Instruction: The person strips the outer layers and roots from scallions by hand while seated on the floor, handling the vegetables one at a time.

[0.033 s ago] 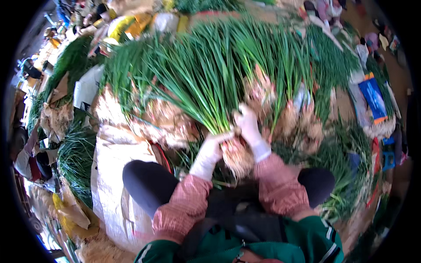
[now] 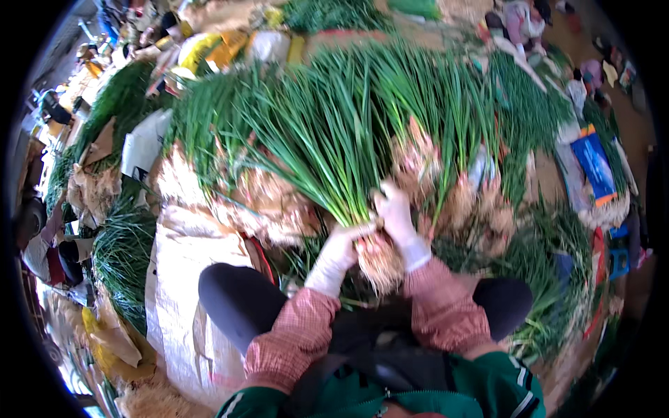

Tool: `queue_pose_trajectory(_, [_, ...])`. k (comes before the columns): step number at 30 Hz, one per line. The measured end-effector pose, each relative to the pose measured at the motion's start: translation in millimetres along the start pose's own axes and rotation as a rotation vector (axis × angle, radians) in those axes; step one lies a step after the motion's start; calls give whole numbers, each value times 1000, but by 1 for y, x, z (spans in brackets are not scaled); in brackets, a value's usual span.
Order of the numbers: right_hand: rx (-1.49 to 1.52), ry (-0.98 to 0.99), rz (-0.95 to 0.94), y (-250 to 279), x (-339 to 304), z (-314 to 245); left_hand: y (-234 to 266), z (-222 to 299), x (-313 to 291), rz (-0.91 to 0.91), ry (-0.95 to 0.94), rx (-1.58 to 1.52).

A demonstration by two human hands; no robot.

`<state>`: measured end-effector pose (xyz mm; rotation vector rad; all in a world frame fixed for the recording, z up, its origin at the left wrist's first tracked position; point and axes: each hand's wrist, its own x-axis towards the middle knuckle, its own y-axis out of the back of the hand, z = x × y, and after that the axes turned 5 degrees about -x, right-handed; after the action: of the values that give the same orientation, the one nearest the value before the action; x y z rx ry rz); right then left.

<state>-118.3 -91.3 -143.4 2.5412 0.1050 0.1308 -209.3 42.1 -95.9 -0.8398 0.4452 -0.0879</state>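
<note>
A large bunch of green onions (image 2: 346, 157), with pinkish bulbs and pale shaggy roots, stands tilted away between my knees. My left hand (image 2: 339, 249), in a whitish glove, is wrapped round it just above the bulbs, thumb across the stems. My right hand (image 2: 396, 214), gloved too, is closed with curled fingers against the bunch's right side, close to the left fingertips. Whatever lies inside the right fingers is hidden. Below both hands the roots (image 2: 382, 272) hang free.
More bundles of green onions (image 2: 418, 157) lie in a row ahead, roots toward me. A pale woven sack (image 2: 185, 279) spreads by my left knee. Loose green leaves (image 2: 547, 261) cover the right side. A blue and orange packet (image 2: 594, 160) lies farther right. Other people sit around the edges.
The whole view has shifted slightly, so things appear a little lower. Both hands keep the same hold on the bunch.
</note>
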Motion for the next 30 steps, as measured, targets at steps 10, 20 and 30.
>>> queue_pose_trajectory(10, [1060, -405, -225, -7, -31, 24, 1, -9, -1, 109, -221, 16])
queue_pose_trajectory(20, [-302, 154, 19, 8, -33, -70, 24, 8, -18, 168, -199, 8])
queue_pose_trajectory(30, [-179, 98, -343, -21, -15, -46, 37, 15, -33, 158, -105, -118])
